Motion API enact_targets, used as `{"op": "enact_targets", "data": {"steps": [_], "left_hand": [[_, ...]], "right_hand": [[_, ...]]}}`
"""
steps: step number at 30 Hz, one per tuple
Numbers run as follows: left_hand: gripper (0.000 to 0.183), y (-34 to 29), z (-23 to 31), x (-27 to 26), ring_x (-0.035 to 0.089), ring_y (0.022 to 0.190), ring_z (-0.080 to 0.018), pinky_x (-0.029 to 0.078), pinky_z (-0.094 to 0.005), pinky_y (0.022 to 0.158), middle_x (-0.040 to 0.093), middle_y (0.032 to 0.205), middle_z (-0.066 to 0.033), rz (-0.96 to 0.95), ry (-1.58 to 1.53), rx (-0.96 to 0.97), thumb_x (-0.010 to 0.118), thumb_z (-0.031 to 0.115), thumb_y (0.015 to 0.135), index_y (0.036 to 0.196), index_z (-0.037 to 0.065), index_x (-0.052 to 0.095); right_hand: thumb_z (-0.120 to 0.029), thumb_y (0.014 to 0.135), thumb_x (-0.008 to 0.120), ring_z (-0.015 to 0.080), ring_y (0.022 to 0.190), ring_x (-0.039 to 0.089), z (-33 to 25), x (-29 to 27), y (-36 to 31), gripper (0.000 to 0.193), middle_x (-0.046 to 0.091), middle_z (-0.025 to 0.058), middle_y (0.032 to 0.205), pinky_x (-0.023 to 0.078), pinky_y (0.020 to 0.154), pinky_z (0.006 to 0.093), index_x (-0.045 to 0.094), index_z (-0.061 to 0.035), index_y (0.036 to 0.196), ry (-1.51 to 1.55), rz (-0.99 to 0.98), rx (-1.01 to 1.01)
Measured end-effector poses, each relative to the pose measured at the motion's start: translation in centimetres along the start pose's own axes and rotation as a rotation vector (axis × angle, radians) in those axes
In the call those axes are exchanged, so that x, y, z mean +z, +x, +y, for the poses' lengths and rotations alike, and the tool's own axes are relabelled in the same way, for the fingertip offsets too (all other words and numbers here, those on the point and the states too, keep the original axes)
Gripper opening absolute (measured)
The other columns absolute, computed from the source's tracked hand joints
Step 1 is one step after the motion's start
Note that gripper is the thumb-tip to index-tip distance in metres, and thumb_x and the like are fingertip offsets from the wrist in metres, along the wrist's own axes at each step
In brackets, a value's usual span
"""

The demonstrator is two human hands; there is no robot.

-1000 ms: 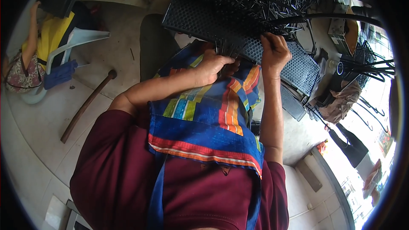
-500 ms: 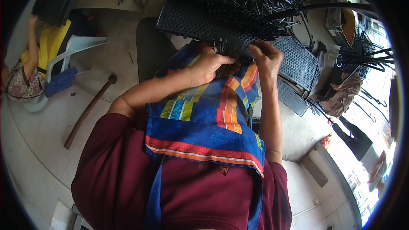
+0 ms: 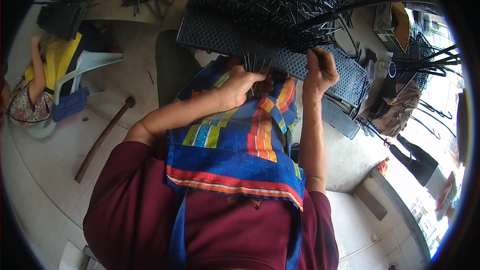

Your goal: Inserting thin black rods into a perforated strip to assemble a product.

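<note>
Concrete floor (image 3: 60, 145) spreads around the seated person, with a wooden stick (image 3: 102, 140) lying on it at the left and a white plastic chair (image 3: 85, 67) beyond. Both forearms reach forward over a bright patchwork apron (image 3: 240, 140). Left hand (image 3: 242, 84) is curled shut around a small bundle of thin black rods (image 3: 256, 67) (their tips stick up past the knuckles). Right hand (image 3: 320, 70) is raised higher, fingers pinched on the near edge of a black perforated board (image 3: 270, 50), which lies just ahead of both hands, beneath a heap of loose rods.
</note>
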State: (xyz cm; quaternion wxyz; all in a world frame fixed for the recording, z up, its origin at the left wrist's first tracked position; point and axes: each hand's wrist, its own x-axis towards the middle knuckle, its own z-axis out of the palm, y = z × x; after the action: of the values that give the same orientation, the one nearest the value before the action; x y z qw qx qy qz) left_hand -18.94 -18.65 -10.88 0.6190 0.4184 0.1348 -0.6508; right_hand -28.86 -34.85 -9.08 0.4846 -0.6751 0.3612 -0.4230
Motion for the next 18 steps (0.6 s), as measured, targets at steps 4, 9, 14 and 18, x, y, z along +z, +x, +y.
{"op": "enact_targets", "data": {"steps": [4,9,14,18], "left_hand": [[0.011,-0.5,0.1,0.8,0.067,0.07,-0.0222,0.054,-0.0331,0.057,0.067,0.081,-0.0113,0.021,0.024,0.084,0.056,0.006,0.086,0.095,0.003,0.062],[0.011,0.2,-0.4,0.0,0.067,0.07,-0.0217,0.054,-0.0319,0.056,0.067,0.08,-0.0113,0.004,0.028,-0.01,0.056,0.004,0.085,0.094,0.002,0.062],[0.011,-0.8,0.0,0.7,0.068,0.07,-0.0221,0.054,-0.0316,0.056,0.067,0.08,-0.0117,-0.004,0.104,0.135,0.056,0.004,0.085,0.094,0.002,0.062],[0.023,0.3,-0.7,-0.5,0.067,0.074,-0.0165,0.055,-0.0292,0.063,0.069,0.089,-0.0077,-0.024,0.056,0.002,0.055,0.003,0.087,0.108,0.005,0.064]], "right_hand": [[0.005,0.08,0.068,0.0028,0.058,0.05,0.2,-0.3,0.6,0.009,0.059,-0.001,0.071,0.039,0.05,0.0171,0.067,-0.0003,0.086,-0.269,-0.058,-0.256],[0.006,0.077,0.069,0.0036,0.059,0.052,0.1,-0.1,0.7,0.009,0.06,0.0003,0.071,0.041,0.051,0.0181,0.067,0.0008,0.085,-0.291,-0.1,-0.254],[0.003,0.074,0.072,0.0052,0.06,0.057,-1.0,0.7,0.7,0.01,0.062,0.0022,0.073,0.044,0.055,0.019,0.068,0.0004,0.084,-0.358,-0.134,-0.311],[0.002,0.073,0.073,0.006,0.06,0.058,-0.7,0.9,0.5,0.011,0.063,0.0028,0.072,0.045,0.055,0.0195,0.069,0.0002,0.083,-0.412,-0.162,-0.289]]}}
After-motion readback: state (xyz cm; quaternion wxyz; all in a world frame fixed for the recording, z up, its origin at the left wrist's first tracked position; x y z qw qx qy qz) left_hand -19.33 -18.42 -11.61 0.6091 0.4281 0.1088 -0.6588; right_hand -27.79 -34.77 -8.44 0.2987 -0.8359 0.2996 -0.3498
